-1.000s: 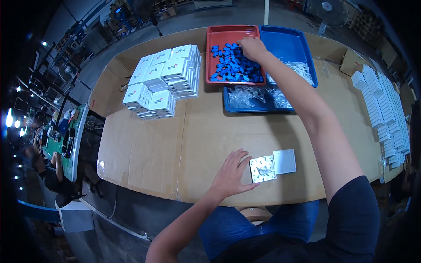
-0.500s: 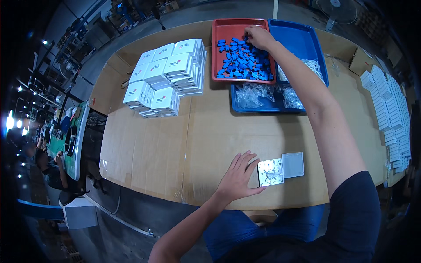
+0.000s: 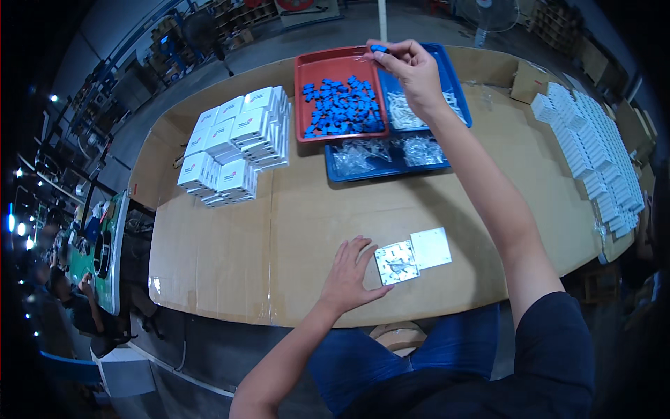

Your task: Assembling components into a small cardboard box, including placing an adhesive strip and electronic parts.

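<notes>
My right hand [image 3: 417, 75] is raised over the far trays. Thumb and fingertips pinch a small blue plastic piece [image 3: 379, 49]. Below it, many like pieces [image 3: 342, 105] lie loose in the red tray [image 3: 305, 70]. On the near part of the table my left hand [image 3: 347, 276] lies with fingers spread, thumb and forefinger beside the left edge of an opened square white box [image 3: 398, 262]. Something in clear wrapping lies inside the box, too small to name. Against the box's right side is its flat white lid [image 3: 431, 248].
A blue tray [image 3: 447, 66] of white plastic parts adjoins the red one; a nearer blue tray [image 3: 384, 170] holds clear bags. Stacked white boxes [image 3: 234, 140] stand left on the cardboard-covered table [image 3: 223, 258], with rows of white pieces [image 3: 590, 153] at right. A person [image 3: 80, 304] sits far left.
My right hand has lifted out of the red tray with a blue piece in its fingertips. The view has shifted, while my left hand stays by the opened box.
</notes>
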Motion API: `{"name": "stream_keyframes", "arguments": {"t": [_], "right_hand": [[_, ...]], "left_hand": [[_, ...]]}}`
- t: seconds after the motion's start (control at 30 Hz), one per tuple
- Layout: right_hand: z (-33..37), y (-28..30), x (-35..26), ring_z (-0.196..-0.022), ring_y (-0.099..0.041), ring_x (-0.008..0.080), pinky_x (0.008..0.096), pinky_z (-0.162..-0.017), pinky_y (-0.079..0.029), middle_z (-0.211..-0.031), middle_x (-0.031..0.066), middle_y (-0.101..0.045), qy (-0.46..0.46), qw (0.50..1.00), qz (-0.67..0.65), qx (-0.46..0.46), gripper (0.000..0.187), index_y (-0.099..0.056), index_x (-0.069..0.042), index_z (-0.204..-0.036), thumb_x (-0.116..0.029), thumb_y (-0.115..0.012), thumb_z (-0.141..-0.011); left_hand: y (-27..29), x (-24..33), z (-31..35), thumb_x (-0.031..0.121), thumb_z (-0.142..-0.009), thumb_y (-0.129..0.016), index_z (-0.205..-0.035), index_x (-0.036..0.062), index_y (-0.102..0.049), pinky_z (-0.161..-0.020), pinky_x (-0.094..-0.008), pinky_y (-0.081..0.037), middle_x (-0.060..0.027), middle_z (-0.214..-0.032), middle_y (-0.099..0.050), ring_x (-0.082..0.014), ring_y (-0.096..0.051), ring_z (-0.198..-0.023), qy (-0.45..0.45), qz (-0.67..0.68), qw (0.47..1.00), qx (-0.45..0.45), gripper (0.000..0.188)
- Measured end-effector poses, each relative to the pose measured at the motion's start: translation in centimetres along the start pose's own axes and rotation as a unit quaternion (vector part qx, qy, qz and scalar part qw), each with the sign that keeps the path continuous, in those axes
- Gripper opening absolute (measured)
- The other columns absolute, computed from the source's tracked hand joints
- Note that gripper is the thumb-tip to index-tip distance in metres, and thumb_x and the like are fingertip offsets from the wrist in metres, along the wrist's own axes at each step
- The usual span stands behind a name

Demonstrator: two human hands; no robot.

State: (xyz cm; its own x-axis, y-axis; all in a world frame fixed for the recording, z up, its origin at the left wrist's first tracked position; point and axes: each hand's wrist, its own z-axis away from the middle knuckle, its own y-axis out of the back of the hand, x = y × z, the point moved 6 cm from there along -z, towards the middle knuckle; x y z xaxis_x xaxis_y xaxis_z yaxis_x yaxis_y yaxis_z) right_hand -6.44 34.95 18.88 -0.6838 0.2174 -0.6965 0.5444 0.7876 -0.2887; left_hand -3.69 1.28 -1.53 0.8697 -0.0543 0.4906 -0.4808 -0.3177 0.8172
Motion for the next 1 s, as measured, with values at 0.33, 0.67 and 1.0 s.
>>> {"name": "stream_keyframes", "arguments": {"t": [0.33,0.67,1.0], "right_hand": [[13.6,-2.2,-11.0,-0.119,-0.07,0.0269,0.0282,-0.098,-0.063,-0.134,0.0249,-0.063,-0.208,0.909,-0.36,0.033,0.049,-0.044,0.003,-0.148,-0.009,-0.062,-0.104],[23.6,-0.4,-13.8,-0.115,-0.071,0.0248,0.0287,-0.095,-0.06,-0.127,0.0207,-0.069,-0.255,0.956,-0.129,0.068,0.039,-0.057,0.005,-0.138,-0.012,-0.064,-0.104],[40.5,2.2,-8.1,-0.096,-0.07,0.0105,0.0235,-0.083,-0.059,-0.103,0.0111,-0.073,-0.336,0.92,0.175,0.1,0.035,-0.066,0.007,-0.124,-0.001,-0.077,-0.092]], "left_hand": [[0.1,1.2,0.8,0.048,-0.074,-0.087,-0.133,0.0006,-0.058,-0.117,-0.0549,-0.036,-0.02,-0.138,-0.053,-0.0401,-0.049,-0.133,-0.029,-0.008,0.999,0.029,0.081],[-0.3,0.7,1.9,0.051,-0.072,-0.086,-0.138,0.0056,-0.057,-0.121,-0.0572,-0.025,-0.0213,-0.146,-0.046,-0.0414,-0.037,-0.142,0.014,-0.066,0.997,0.037,0.086],[-1.4,3.4,5.5,0.06,-0.066,-0.087,-0.146,0.0075,-0.053,-0.125,-0.0633,-0.01,-0.0166,-0.15,-0.046,-0.037,-0.033,-0.149,0.104,-0.011,0.992,0.067,0.102]]}}
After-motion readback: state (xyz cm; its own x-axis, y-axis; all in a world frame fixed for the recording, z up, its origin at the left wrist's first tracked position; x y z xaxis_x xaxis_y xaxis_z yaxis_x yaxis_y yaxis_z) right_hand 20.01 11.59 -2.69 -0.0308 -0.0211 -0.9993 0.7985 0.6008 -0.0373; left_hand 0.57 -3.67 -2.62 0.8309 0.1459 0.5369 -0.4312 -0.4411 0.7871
